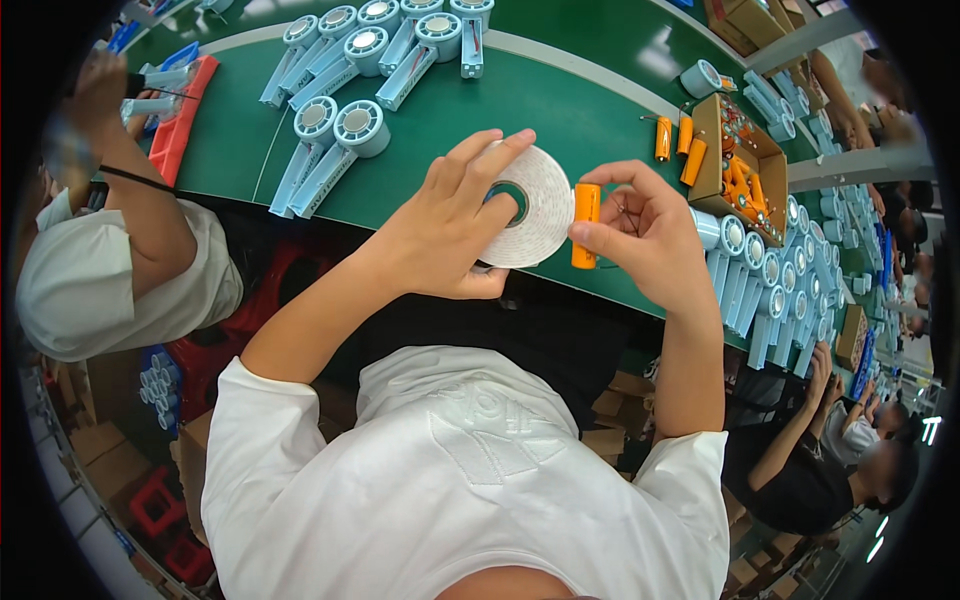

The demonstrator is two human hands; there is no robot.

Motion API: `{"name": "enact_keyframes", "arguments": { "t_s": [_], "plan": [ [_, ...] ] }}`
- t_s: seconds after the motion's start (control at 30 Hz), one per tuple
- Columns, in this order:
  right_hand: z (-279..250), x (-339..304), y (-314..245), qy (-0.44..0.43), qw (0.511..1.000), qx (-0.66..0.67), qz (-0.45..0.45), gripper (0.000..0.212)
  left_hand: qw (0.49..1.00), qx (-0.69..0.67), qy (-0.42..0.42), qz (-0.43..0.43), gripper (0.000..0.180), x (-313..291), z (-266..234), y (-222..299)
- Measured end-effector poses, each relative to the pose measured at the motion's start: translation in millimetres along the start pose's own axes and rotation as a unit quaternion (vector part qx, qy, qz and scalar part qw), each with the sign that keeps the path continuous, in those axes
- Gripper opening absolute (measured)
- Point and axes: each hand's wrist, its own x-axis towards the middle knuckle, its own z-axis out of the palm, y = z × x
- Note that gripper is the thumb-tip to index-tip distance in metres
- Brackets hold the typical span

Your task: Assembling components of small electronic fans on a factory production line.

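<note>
My left hand (455,220) grips a wide roll of white tape (545,205), fingers across its face and at its core hole. Between the thumb and fingers of my right hand (650,235) stands an orange cylindrical battery (586,228), upright, its side against or very close to the roll's right edge. Thin dark wires show among the right fingers. Both hands are above the near edge of the green table (440,170). Beyond them lie several light blue handheld fan bodies (360,125) with round heads and open handles.
At the right, a cardboard box (765,160) holds orange batteries with wires; loose orange batteries (694,160) lie beside it. Many more blue fan bodies (770,270) crowd the table's right side. A red tray (185,120) stands at left near a co-worker's arm (150,200). Other people sit at right.
</note>
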Motion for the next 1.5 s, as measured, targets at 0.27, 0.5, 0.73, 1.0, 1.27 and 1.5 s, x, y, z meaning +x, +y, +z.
{"name": "enact_keyframes", "arguments": {
  "t_s": [0.27, 0.5, 0.73, 1.0, 1.27, 1.5],
  "plan": [
    [3, 19, -6, 0.142, 0.987, -0.01, -0.073, 0.047, 0.989, -0.092, 0.071, -0.097, 0.044, -5, 22, 34],
    [73, 6, 6, 0.324, 0.925, 0.026, -0.195, 0.055, 0.94, -0.195, 0.122, -0.252, 0.046, -9, 35, 58],
    [82, 8, 51, 0.429, 0.839, -0.118, -0.312, 0.06, 0.868, -0.37, 0.019, -0.329, 0.048, -15, 9, 57],
    [15, 6, 80, 0.407, 0.899, 0.099, -0.13, 0.053, 0.963, -0.044, -0.002, -0.265, 0.055, -28, 0, 23],
    [28, -17, 95, 0.353, 0.92, 0.13, -0.112, 0.054, 0.958, 0.211, 0.086, -0.176, 0.049, 25, -7, -37],
    [28, -16, 101, 0.321, 0.924, 0.156, -0.14, 0.055, 0.945, 0.282, 0.06, -0.155, 0.022, 84, 21, -115]
  ]
}}
